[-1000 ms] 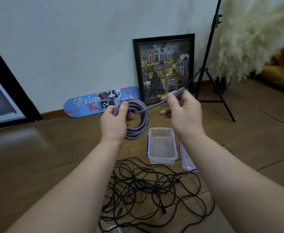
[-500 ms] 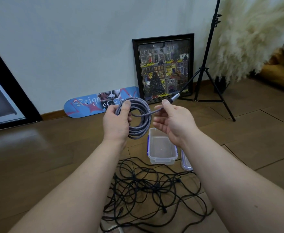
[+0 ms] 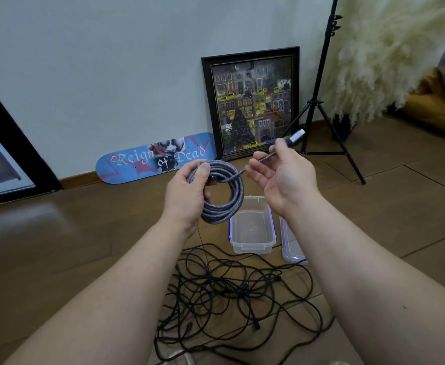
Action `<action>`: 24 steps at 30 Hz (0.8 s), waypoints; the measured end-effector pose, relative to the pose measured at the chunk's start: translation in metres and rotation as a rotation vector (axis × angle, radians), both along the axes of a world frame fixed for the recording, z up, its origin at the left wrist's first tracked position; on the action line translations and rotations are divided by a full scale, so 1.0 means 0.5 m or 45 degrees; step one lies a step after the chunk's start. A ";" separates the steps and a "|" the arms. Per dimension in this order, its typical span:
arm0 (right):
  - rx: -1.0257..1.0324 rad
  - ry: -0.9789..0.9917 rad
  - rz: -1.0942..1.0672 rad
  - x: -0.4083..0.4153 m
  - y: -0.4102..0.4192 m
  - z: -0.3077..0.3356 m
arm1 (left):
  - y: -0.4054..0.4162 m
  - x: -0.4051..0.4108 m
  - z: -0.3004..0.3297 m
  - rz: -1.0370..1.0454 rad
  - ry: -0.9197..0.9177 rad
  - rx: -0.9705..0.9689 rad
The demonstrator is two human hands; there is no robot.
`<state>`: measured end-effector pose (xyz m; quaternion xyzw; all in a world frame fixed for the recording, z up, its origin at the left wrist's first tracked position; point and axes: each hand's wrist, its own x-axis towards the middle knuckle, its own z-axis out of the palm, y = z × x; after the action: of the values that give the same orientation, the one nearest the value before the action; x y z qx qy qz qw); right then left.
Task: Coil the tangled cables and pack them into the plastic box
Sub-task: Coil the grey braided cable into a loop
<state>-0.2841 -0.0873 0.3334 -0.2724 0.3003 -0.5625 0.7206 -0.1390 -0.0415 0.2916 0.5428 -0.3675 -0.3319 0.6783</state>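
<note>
1. Since a second ago the right hand [image 3: 284, 175] has turned palm-up and drawn the free end of the braided grey cable [image 3: 222, 192] out to the right, so the silver plug [image 3: 296, 136] now points up and away over the fingers; the left hand [image 3: 189, 196] has kept its place.
2. Nearest the camera, the tangled black cables [image 3: 232, 291] sprawl loose on the wooden floor [image 3: 58, 246], thin strands crossing many times, with small dark connectors showing among them; they look not yet sorted.
3. Just beyond the tangle, the clear plastic box [image 3: 251, 243] stands open with nothing in it that I can see, its lid [image 3: 291, 252] lying close at its right side, likely set so that a finished coil can drop straight in.
4. Above the box, the left hand grips the grey coil, thumb pressed over the top of the loops and fingers curled through the middle, which keeps the turns stacked.
5. Fingers of the right hand are loosely curled, pinching the cable just behind the plug, probably to wrap or tuck the tail.
6. The coil looks neat, round and thick, in woven grey sheath.
7. Farthest off, a skateboard deck [image 3: 158, 158], a framed picture [image 3: 253, 104] and a tripod stand [image 3: 319, 101] sit by the wall.
</note>
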 end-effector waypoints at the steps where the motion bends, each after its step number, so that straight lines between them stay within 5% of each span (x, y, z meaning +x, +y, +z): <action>1: -0.018 -0.027 0.027 0.000 -0.002 -0.001 | 0.001 0.001 0.000 0.012 -0.001 0.002; 5: -0.104 0.057 0.092 0.003 -0.009 -0.012 | -0.003 0.004 0.001 0.047 0.025 -0.031; 18: -0.621 1.128 0.131 0.002 -0.014 -0.057 | -0.005 -0.019 0.015 0.098 0.007 -0.131; 24: -0.536 0.925 -0.204 0.012 -0.023 -0.060 | -0.009 -0.023 0.017 0.021 0.056 -0.125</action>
<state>-0.2783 -0.0988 0.3034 -0.5698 0.4335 -0.5332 0.4507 -0.1504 -0.0458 0.3000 0.5044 -0.3638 -0.3197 0.7149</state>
